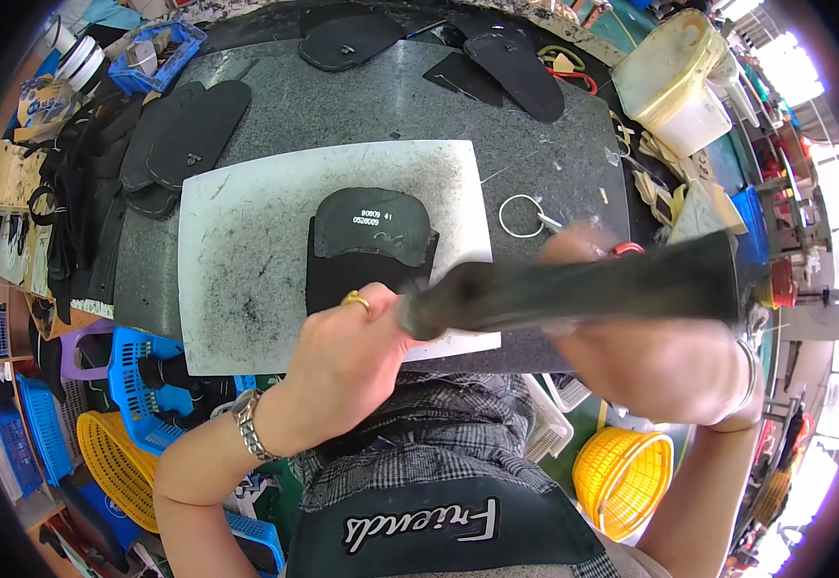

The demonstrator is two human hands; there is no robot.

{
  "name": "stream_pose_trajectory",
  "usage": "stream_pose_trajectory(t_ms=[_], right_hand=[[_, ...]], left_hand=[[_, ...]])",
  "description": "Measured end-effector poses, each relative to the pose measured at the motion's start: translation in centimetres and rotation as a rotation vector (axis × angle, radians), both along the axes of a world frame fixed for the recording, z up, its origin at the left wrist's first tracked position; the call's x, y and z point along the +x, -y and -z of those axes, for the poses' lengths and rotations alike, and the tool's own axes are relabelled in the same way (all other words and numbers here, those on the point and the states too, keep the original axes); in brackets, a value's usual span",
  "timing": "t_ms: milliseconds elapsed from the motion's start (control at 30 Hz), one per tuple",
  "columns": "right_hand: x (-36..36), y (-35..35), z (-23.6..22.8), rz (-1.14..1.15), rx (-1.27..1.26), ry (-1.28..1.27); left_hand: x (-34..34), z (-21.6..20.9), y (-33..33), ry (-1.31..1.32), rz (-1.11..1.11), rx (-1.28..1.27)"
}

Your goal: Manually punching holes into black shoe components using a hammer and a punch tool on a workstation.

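Observation:
My left hand (347,352) is closed in a pinch on the narrow end of a long dark strip-like piece (593,289), blurred by motion. The strip widens to the right and crosses in front of my right hand (655,366). That hand's fingers are smeared and partly hidden behind the strip. Something small and red (627,249) shows beside them, its kind unclear. Below the strip lies a white board (236,241) with dark smudges. On it rests a black rounded pad (371,241) with white printed marks, overlapping a black piece (342,284) just beyond my left hand.
Black sole-shaped pieces (198,135) are stacked at the left of the dark tabletop (554,164); others (525,82) lie along its far side. A thin ring (521,217) lies right of the board. A whitish tub (680,96) stands far right. Yellow baskets (622,472) flank me below.

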State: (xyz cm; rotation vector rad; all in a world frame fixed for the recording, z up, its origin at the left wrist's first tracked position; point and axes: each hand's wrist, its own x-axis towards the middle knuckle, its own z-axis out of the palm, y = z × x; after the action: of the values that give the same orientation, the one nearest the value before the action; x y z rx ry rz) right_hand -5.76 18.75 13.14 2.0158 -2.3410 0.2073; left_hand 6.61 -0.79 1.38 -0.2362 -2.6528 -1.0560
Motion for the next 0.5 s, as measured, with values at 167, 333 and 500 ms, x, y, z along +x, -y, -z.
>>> stream_pose_trajectory(t_ms=[167, 333, 500], right_hand=[[0.3, -1.0, -0.5, 0.022, -0.009, 0.075], [0.5, -1.4, -1.6, 0.29, -0.087, 0.301], [-0.5, -0.5, -1.4, 0.056, -0.208, 0.159]], left_hand=[[-1.0, 0.8, 0.5, 0.225, -0.131, 0.682], [-0.7, 0.4, 0.5, 0.072, -0.039, 0.288], [-0.3, 0.3, 0.2, 0.016, -0.029, 0.121]])
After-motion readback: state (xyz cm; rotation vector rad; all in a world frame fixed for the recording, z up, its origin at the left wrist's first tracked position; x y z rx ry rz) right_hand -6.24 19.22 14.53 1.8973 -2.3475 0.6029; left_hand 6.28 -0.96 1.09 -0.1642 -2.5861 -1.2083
